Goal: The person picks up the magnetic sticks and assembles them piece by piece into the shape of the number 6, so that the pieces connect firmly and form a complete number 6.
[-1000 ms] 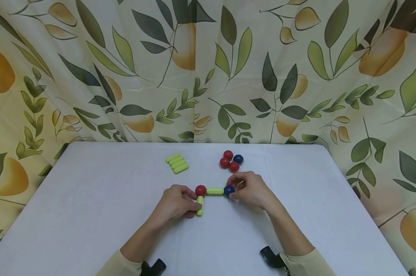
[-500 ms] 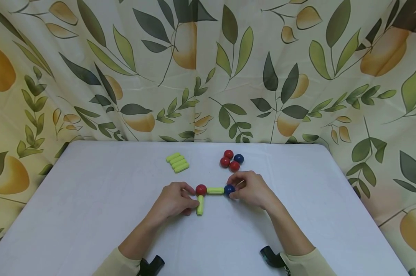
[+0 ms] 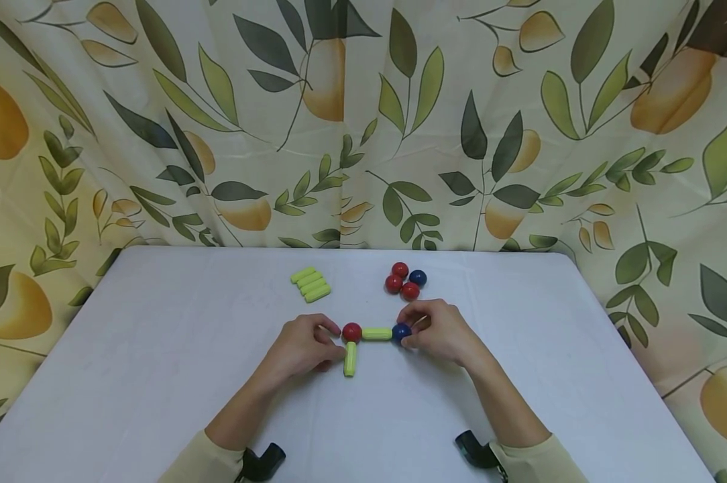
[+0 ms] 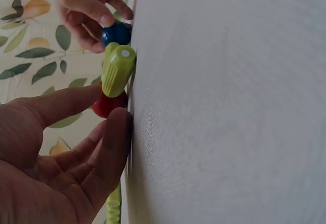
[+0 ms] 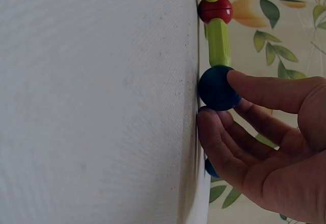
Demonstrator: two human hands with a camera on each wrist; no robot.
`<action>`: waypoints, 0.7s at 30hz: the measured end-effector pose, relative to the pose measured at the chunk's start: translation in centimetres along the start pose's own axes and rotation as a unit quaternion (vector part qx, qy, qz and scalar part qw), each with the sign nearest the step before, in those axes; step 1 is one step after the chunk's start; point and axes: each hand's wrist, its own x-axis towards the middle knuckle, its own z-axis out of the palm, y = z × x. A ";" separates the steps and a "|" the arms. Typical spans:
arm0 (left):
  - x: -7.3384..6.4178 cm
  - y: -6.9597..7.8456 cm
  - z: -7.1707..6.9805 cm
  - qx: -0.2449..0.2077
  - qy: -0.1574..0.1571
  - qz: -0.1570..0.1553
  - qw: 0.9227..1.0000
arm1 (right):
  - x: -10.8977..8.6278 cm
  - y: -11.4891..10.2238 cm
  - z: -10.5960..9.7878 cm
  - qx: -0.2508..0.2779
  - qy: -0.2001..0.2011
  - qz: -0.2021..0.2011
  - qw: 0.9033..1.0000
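Note:
In the head view a red ball forms the corner of an L-shaped piece. One ribbed yellow-green stick runs right from it to a blue ball; another stick points toward the person and has a silvery disc in its end. My right hand pinches the blue ball, thumb on its near side and fingers curled beyond it, as the right wrist view shows of the ball. Beside the corner, my left hand has parted, relaxed fingers, their tips close to the red ball and near stick.
Several loose yellow-green sticks lie side by side at the back of the white table. To their right sit red balls and a blue one in a cluster. A leaf-and-fruit patterned curtain hangs behind.
My left hand has loosened from the near stick and drawn slightly left and away from me. The right hand has stayed on the blue ball, and the L-shaped piece keeps its place.

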 end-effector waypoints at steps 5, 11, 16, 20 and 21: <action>0.4 -0.1 -0.2 0.006 0.001 0.011 1.000 | 0.0 0.1 0.0 0.001 0.002 -0.001 1.000; 0.7 -0.1 -0.2 0.012 0.005 0.038 0.999 | 0.0 0.1 0.0 0.000 0.002 -0.004 1.000; 1.2 -0.2 -0.1 0.006 0.011 0.053 0.999 | 0.0 0.1 0.0 0.000 0.002 -0.003 1.000; 1.5 0.0 -0.1 0.025 0.008 0.059 0.998 | 0.1 0.2 0.0 0.000 0.002 0.000 1.000; 1.6 0.0 -0.1 0.032 0.006 0.061 0.998 | 0.1 0.2 0.0 0.000 0.002 0.000 1.000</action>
